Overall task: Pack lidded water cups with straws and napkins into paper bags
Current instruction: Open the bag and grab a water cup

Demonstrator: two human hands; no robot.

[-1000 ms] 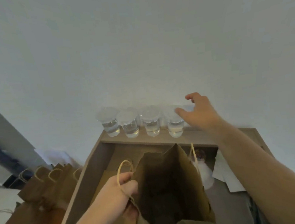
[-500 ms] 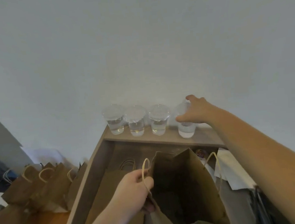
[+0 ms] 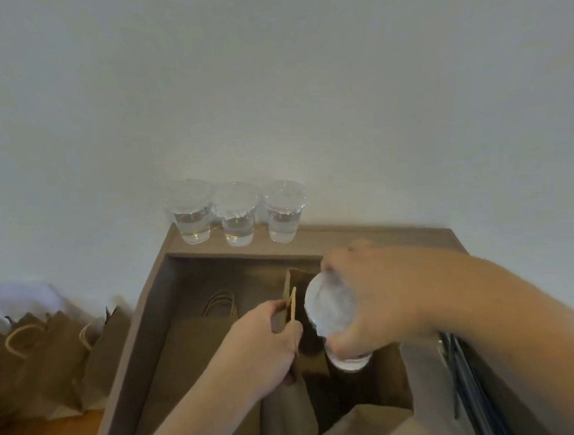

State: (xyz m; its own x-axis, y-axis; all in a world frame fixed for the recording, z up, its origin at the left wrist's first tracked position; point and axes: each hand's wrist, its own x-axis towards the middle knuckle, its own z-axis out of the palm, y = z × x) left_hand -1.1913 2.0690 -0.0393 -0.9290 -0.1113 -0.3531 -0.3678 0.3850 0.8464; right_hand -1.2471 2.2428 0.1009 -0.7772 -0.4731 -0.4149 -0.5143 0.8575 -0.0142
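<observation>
- Since half a second ago, the right hand (image 3: 381,299) has lifted the end cup (image 3: 331,313) off the ledge (image 3: 366,233) and brought it over the open mouth of the bag (image 3: 287,413).
- Its fingers wrap the cup's side from above and from the right, with the thumb low near the base; the grip is full and closed round the wall.
- That cup is clear plastic with a flat, cloudy-looking lid. The lid faces up and slightly left, clear of the fingers, and a little water shows at the bottom below the thumb.
- Motion blur softens the cup's outline, so I cannot tell any detail on the lid.
- At the bag's left rim, the left hand (image 3: 265,346) pinches the paper edge. A pale handle (image 3: 293,306) stands up just past its fingertips.
- Between the two hands the bag's dark inside shows, right under the cup.
- Beyond the right hand's fingertips, three cups (image 3: 237,217) stand in a row on the ledge, each lidded and partly filled.
- Left of the left hand's knuckles, flat bags (image 3: 192,345) lie stacked inside the box.
- Further left, outside the box, standing bags (image 3: 49,359) sit in a row.
</observation>
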